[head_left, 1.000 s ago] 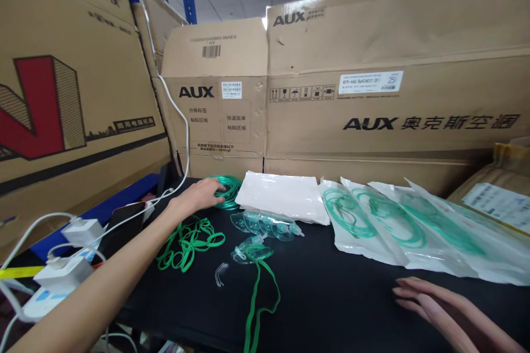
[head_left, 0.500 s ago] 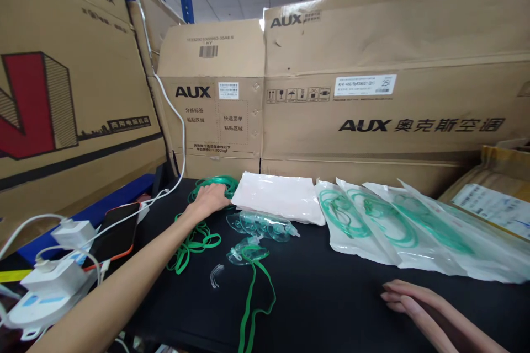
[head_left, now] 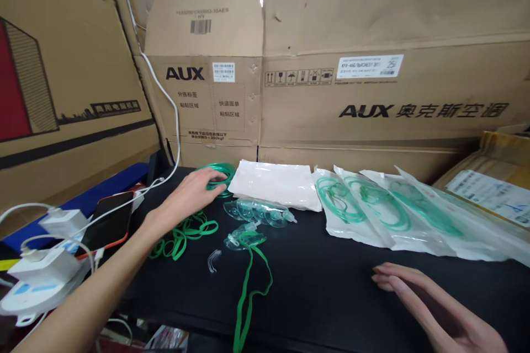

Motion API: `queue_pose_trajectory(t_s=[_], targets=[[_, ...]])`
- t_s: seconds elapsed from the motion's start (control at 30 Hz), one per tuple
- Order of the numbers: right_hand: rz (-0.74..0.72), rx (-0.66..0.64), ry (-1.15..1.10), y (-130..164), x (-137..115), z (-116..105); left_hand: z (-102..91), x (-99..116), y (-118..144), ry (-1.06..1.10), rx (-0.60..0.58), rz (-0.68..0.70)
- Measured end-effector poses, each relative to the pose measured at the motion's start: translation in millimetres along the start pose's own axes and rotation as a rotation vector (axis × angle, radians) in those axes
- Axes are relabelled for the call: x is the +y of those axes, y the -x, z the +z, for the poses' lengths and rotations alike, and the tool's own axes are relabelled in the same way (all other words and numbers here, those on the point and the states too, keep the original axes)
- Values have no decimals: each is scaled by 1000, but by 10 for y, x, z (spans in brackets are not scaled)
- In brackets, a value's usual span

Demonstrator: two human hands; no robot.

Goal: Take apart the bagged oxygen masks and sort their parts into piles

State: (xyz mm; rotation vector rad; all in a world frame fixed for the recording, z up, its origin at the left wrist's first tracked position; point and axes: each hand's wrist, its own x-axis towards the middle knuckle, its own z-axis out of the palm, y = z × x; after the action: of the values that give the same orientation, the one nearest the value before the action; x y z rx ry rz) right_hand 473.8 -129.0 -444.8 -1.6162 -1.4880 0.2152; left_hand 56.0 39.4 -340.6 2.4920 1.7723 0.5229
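At the back left, my left hand [head_left: 199, 190] is over a coil of clear green tubing [head_left: 223, 169], its thumb and fingers parted at the coil's edge. My right hand [head_left: 408, 282] rests low on the right with fingers stretched out, holding nothing. A clear mask [head_left: 244, 237] with a green elastic strap [head_left: 247, 300] lies near the middle. Behind it is a row of clear green masks [head_left: 260, 213]. Loose green straps [head_left: 182, 236] are heaped below my left wrist. Small clear bent strips [head_left: 213, 261] lie in front of them.
White pouches [head_left: 275, 183] are stacked at the back. Several packed pouches [head_left: 385, 210] with green tubing overlap on the right. A phone [head_left: 111, 218], white chargers [head_left: 47, 270] and a white cable [head_left: 176, 121] sit left. Large cartons [head_left: 372, 83] wall in the black table [head_left: 323, 298].
The camera has tilted down slightly, so most things sit higher in view. My left hand's thumb and fingers show farther apart at the tubing coil. My right hand stays at the right, fingers stretched.
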Motion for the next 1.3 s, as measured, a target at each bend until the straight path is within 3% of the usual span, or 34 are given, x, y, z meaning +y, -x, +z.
queue_pose_trajectory(t_s=[0.13, 0.27, 0.4, 0.53, 0.6, 0.7, 0.8, 0.87, 0.93, 1.13, 1.3], targets=[[-55, -17, -8, -52, -189, 4, -31, 203, 465, 159, -169, 157], [-125, -30, -51, -61, -358, 60, 167, 352, 703, 56, -155, 189], [-172, -134, -149, -82, -661, 160, 316, 459, 678, 69, -47, 292], [-102, -301, -277, -282, -1024, 313, 365, 678, 576, 253, 114, 454], [-60, -411, -336, -455, -1157, 399, 389, 828, 516, 391, 185, 564], [-109, -652, -382, -711, -1273, 504, 450, 1018, 432, 576, 295, 660], [-118, -874, -465, -845, -1292, 584, 517, 1100, 399, 653, 355, 627], [-59, -945, -546, -855, -1267, 635, 550, 1099, 417, 676, 332, 596], [2, -963, -598, -833, -1230, 683, 570, 1080, 459, 687, 306, 539], [176, -905, -787, -806, -1115, 762, 602, 1046, 584, 643, 240, 175], [198, -981, -825, -807, -1069, 790, 626, 1037, 657, 597, 185, 178]])
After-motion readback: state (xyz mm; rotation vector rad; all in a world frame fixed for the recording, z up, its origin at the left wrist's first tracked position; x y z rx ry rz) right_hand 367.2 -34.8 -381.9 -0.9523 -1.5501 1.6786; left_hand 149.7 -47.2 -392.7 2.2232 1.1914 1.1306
